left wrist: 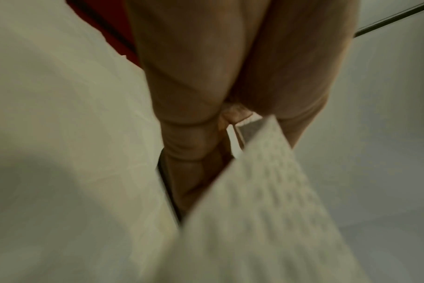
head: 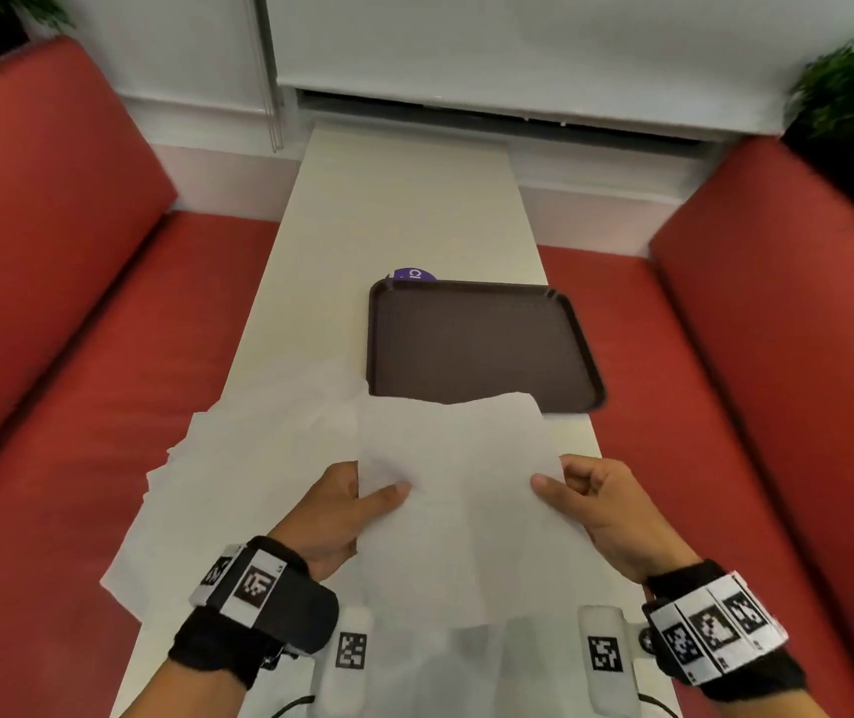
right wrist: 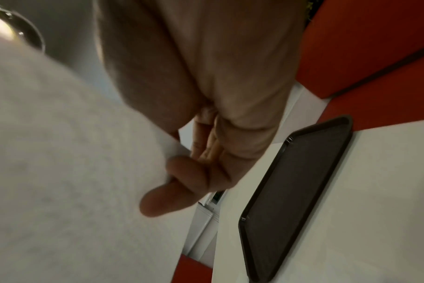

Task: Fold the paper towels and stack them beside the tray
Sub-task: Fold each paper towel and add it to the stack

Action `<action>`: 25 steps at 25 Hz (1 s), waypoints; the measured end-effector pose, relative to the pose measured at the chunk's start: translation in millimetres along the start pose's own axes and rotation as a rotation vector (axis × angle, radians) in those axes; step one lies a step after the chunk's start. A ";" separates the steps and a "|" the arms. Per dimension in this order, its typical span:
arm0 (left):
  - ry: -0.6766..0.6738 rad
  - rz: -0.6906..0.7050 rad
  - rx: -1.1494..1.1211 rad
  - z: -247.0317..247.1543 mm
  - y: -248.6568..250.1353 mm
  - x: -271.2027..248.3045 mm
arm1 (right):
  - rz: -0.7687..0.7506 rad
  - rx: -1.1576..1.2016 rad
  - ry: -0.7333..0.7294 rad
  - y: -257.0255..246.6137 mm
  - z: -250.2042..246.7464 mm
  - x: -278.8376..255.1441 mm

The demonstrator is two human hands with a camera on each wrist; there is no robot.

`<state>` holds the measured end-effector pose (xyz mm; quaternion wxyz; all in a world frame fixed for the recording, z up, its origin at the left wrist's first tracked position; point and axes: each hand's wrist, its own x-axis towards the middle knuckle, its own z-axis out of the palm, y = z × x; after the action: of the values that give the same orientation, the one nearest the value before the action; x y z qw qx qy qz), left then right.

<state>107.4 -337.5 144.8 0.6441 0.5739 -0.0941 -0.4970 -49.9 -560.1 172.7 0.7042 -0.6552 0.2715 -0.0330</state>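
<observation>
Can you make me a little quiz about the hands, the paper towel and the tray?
1. True or false: the brown tray has food on it.
2. What does the left hand pinch? A) the tray B) the paper towel C) a cup
3. Fill in: the right hand pinches the towel's ____ edge.

Key:
1. False. The tray looks bare.
2. B. Thumb on top, fingers underneath.
3. Right. Both hands hold the same sheet up over the white table, with more loose towels lying to the left.
</observation>
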 end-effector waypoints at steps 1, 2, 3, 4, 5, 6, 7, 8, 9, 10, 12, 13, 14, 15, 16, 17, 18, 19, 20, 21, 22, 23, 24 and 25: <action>-0.008 0.011 0.013 2.4 3.0 -1.0 | -0.021 -0.021 0.004 0.6 -2.8 0.7; -0.010 0.019 0.033 4.9 4.8 -1.4 | -0.039 -0.006 0.002 0.0 -4.5 -0.1; 0.000 0.037 0.048 7.9 6.6 -1.3 | -0.054 0.024 0.000 0.3 -6.3 -1.8; 0.031 0.061 0.060 10.8 8.4 -1.1 | -0.063 0.055 -0.017 0.5 -8.1 -3.7; 0.075 0.085 0.070 12.9 9.9 0.3 | -0.072 0.056 -0.024 -0.3 -9.7 -5.3; 0.109 0.108 0.075 13.6 10.5 2.0 | -0.079 0.046 -0.018 -0.7 -11.0 -7.0; 0.130 0.126 0.072 14.9 11.7 3.6 | -0.092 0.037 -0.003 0.0 -14.4 -7.9; 0.139 0.138 0.061 16.6 13.1 4.2 | -0.108 0.050 0.009 -0.5 -16.6 -9.5; 0.142 0.149 0.043 17.6 14.6 4.7 | -0.126 0.064 0.021 -0.3 -18.3 -10.4; 0.141 0.154 0.016 19.2 16.2 4.7 | -0.140 0.095 0.014 -0.6 -20.0 -10.5; 0.135 0.149 -0.054 23.1 19.4 4.4 | -0.161 0.117 0.009 0.5 -26.2 -10.8; 0.128 0.145 -0.071 24.6 20.9 4.5 | -0.152 0.118 0.029 1.7 -29.7 -10.9; 0.118 0.140 -0.073 25.2 22.2 5.3 | -0.135 0.114 0.070 3.4 -33.3 -10.0; 0.103 0.131 -0.080 26.3 24.2 5.7 | -0.112 0.112 0.091 4.0 -35.2 -9.8; 0.098 0.122 -0.087 26.7 25.6 6.8 | -0.104 0.114 0.090 4.7 -36.7 -9.8; 0.096 0.105 -0.111 26.7 26.9 9.1 | -0.105 0.097 0.111 6.6 -39.9 -10.2; 0.099 0.075 -0.146 26.9 27.7 11.8 | -0.102 0.105 0.136 7.7 -41.6 -11.9; 0.090 0.048 -0.173 26.7 27.5 15.8 | -0.093 0.137 0.169 8.2 -41.2 -15.2; 0.073 0.033 -0.169 27.4 27.0 19.7 | -0.093 0.166 0.177 9.7 -41.4 -18.6; 0.061 0.026 -0.103 28.3 24.8 25.4 | -0.097 0.157 0.204 12.4 -41.7 -22.2; 0.048 0.023 -0.008 31.2 22.6 31.4 | -0.105 0.103 0.246 20.8 -44.5 -24.9; 0.040 0.025 0.094 34.3 20.0 36.8 | -0.109 0.035 0.294 30.4 -45.6 -28.1; 0.039 0.027 0.204 39.5 15.7 46.9 | -0.106 -0.005 0.352 45.0 -49.1 -32.0; 0.050 0.049 0.321 46.0 10.8 59.0 | -0.082 -0.018 0.412 60.3 -52.0 -36.6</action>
<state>110.2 -413.0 142.1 0.5581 0.6791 -0.1701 -0.4455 -121.8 -584.1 128.8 0.6260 -0.6514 0.3829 -0.1926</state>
